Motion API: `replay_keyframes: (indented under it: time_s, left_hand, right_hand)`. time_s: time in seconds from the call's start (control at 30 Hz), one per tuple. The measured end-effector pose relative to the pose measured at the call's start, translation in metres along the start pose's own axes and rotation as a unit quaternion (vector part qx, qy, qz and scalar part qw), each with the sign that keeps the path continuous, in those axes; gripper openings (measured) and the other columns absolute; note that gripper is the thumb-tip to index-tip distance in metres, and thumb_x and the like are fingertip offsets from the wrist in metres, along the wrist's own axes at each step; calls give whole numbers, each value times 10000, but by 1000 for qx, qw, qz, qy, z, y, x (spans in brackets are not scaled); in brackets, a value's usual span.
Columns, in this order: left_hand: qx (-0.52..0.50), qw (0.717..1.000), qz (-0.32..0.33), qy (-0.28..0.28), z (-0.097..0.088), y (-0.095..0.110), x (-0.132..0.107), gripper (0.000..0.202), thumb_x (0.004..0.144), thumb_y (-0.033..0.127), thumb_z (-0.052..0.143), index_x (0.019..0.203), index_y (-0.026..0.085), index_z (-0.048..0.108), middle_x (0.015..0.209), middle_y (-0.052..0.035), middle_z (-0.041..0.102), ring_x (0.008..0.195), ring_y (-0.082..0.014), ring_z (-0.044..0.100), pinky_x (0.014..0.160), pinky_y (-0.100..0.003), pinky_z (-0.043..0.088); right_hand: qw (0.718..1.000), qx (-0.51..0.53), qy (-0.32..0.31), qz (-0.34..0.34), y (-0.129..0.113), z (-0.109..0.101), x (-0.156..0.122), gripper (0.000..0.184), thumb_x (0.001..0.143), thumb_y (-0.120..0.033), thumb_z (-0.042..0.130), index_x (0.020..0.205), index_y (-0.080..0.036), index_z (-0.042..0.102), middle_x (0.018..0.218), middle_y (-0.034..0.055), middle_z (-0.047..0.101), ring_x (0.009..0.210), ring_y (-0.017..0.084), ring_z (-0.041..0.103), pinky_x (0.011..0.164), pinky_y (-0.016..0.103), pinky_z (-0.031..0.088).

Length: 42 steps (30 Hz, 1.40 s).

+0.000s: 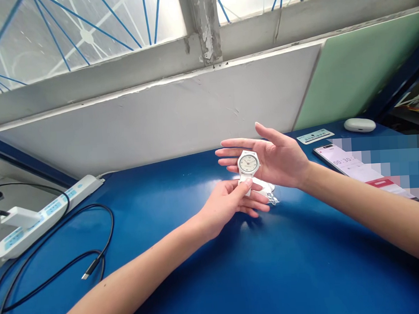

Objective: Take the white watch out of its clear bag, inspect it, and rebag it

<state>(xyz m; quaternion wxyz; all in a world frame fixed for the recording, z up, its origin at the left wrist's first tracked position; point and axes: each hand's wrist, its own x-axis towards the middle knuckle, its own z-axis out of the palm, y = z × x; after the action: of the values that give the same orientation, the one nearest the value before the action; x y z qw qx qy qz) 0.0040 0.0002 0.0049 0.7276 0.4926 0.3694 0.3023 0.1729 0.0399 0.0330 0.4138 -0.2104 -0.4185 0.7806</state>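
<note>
A white wristwatch [248, 163] with a round pale dial is held up over the blue table, dial facing me. My left hand [232, 198] pinches its white strap between thumb and fingers, just below the case. Behind the watch, my right hand [272, 156] is open, palm toward me, fingers stretched to the left and thumb pointing up. Whether the right fingers touch the back of the watch I cannot tell. Under the hands, part of a white item with a shiny, crinkled silvery end [273, 198] shows; the left hand partly hides it.
On the blue table [188, 280], a white power strip [54, 212] with a plugged-in charger [21, 217] and a black cable [111, 227] lie left. At right are a phone [357, 168] showing a timer, a card [315, 136] and a white oval case [360, 124]. A wall panel [158, 122] stands behind.
</note>
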Motion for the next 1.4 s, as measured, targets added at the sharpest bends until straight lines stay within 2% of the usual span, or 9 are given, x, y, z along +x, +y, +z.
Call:
replay_keyframes:
  time_s: [0.1, 0.3, 0.5, 0.57, 0.7, 0.9, 1.0, 1.2, 1.4]
  left_hand:
    - [55, 998, 21, 11, 0, 0, 0, 465, 869, 561, 680, 949, 104, 700, 791, -95, 736, 583, -150, 691, 502, -210, 460]
    - [103, 992, 60, 43, 0, -4, 2, 436, 901, 542, 621, 928, 109, 666, 741, -63, 701, 590, -152, 693, 513, -213, 479]
    - [226, 954, 132, 149, -5, 3, 0, 375, 974, 442, 538, 736, 157, 588, 565, 20, 592, 489, -110, 591, 499, -208, 434]
    - [301, 918, 190, 175, -11, 4, 0, 371, 983, 421, 537, 718, 164, 584, 623, 3, 642, 553, -119, 610, 550, -217, 445]
    - [480, 793, 307, 216, -29, -3, 6, 206, 1002, 318, 519, 967, 178, 667, 845, -22, 731, 714, -158, 661, 650, -251, 459]
    - [599, 665, 392, 213, -37, -13, 10, 217, 993, 216, 502, 1148, 148, 638, 1104, -98, 747, 961, -244, 706, 830, -348, 498]
    - [618, 640, 413, 194, -32, -15, 8, 191, 1011, 254, 501, 1100, 156, 640, 1049, -88, 758, 911, -236, 714, 809, -349, 499]
    - [635, 640, 406, 150, -23, -21, 3, 188, 1032, 233, 467, 1069, 159, 636, 1009, -83, 762, 938, -229, 717, 837, -366, 499]
    - [627, 634, 432, 135, -19, -28, 2, 207, 1031, 216, 451, 1119, 146, 624, 1012, -88, 761, 931, -231, 715, 838, -385, 501]
  right_hand:
    - [1000, 5, 13, 6, 1, 0, 0, 545, 956, -573, 412, 1132, -159, 718, 1268, 136, 711, 1242, 299, 616, 1065, 451, 469]
    - [1000, -28, -5, 8, 3, -2, 2, 539, 957, -577, 400, 1119, -170, 715, 1179, 127, 753, 1169, 298, 665, 1048, 483, 483]
    - [961, -223, 71, -146, 13, -2, 6, 272, 922, -408, 587, 994, -203, 751, 1097, 91, 776, 1141, 288, 675, 947, 438, 540]
    - [910, -355, 83, -197, 14, -4, 5, 254, 931, -377, 599, 1058, -211, 744, 1135, 75, 764, 1120, 266, 680, 934, 403, 539]
    - [799, -548, 67, -240, 17, -10, 0, 297, 969, -371, 561, 1155, -206, 724, 1120, 69, 768, 998, 237, 713, 813, 342, 563]
    - [691, -646, 6, -324, 25, -20, -17, 264, 954, -234, 588, 1176, -185, 723, 1145, 112, 746, 994, 224, 713, 848, 330, 566]
    - [694, -646, 32, -316, 27, -21, -33, 268, 949, -226, 588, 1180, -187, 718, 1138, 105, 747, 1035, 240, 705, 894, 350, 568]
    - [745, -635, 37, -198, 24, -18, -60, 295, 988, -289, 543, 1236, -257, 698, 1157, 43, 761, 1016, 222, 716, 818, 319, 590]
    - [723, -659, 32, -206, 28, -27, -74, 341, 977, -267, 569, 1307, -262, 656, 1264, 41, 720, 1129, 222, 681, 935, 329, 565]
